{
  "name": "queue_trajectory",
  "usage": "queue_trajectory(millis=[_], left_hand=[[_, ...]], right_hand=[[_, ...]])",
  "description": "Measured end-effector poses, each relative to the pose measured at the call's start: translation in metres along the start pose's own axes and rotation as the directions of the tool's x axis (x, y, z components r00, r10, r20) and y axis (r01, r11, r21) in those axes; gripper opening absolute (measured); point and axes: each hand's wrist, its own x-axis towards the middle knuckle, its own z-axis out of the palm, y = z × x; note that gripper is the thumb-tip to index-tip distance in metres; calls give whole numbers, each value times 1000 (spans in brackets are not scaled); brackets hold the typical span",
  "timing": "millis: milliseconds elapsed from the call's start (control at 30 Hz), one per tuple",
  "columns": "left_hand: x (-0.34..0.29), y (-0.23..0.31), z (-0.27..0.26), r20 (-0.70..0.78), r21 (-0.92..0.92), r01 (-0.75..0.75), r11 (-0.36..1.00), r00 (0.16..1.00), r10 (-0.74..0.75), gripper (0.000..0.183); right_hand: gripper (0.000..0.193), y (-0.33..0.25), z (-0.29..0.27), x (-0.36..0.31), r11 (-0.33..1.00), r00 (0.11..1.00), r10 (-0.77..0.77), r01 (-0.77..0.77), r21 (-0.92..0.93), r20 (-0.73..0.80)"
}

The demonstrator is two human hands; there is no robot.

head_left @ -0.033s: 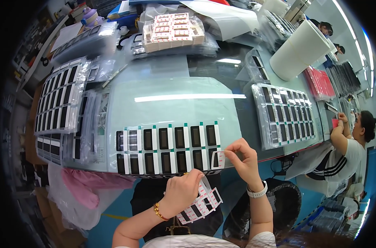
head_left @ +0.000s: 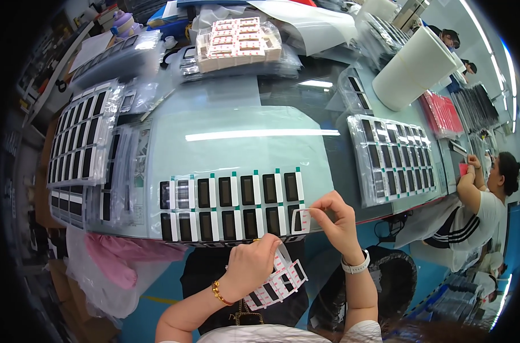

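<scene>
My left hand is closed on a white sheet of die-cut adhesive frames with red print, holding it low in front of the table edge. Thumb and fingers of my right hand pinch a single white rectangular adhesive frame, with red marks on it. That frame hangs over or just above the right end of the near row of dark rectangular panels. The panels lie in two rows, with white strips beside them and green tabs at their tops. Whether the frame touches a panel I cannot tell.
Trays of dark panels stand at the left and right. Farther back are a stack of red-printed frame sheets and a large white roll. A co-worker sits at the right. Below the table is a black-lined bin.
</scene>
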Motion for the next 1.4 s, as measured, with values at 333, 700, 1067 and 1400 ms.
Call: queue_trajectory(millis=[333,700,1067,1400], left_hand=[[-7,3,1,-5,94,-98,991,995,99,6],[-7,2,3,-24,120,-141,983,989,145,10],[-7,-4,6,-13,240,-266,934,961,277,50],[-6,-6,11,-3,234,-291,928,954,300,55]], right_hand=[[5,-4,0,3,994,999,-41,43,-105,18],[5,-6,-3,3,989,997,-49,56,-135,55],[4,-7,-2,4,986,997,-67,70,-153,23],[4,-7,-3,4,982,996,-89,92,-164,31]])
